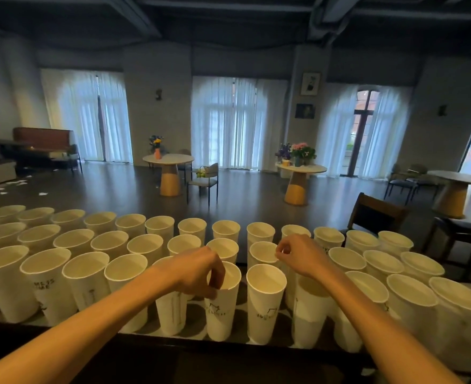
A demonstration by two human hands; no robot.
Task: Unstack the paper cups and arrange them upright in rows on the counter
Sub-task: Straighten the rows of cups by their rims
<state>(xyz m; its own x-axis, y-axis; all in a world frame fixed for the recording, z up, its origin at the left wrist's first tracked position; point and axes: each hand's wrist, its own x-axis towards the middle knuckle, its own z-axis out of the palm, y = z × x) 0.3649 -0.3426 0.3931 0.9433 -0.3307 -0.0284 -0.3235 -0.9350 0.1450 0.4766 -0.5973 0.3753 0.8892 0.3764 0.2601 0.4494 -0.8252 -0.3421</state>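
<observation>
Several tall cream paper cups stand upright in three rows along the counter (228, 338), mouths up. My left hand (201, 270) pinches the rim of a front-row cup (223, 303) near the middle, thumb outside and fingers over the edge. My right hand (298, 254) hovers over the middle row with its fingers curled and nothing in them, beside a middle-row cup (263, 253). Another front-row cup (266, 300) stands just right of the held one. Both forearms reach in from the bottom corners.
The counter's dark front edge (173, 347) runs just below the front row. Beyond the cups lies an open room with round tables (169, 173), chairs (375, 214) and curtained windows. Cups crowd the counter from left edge to right.
</observation>
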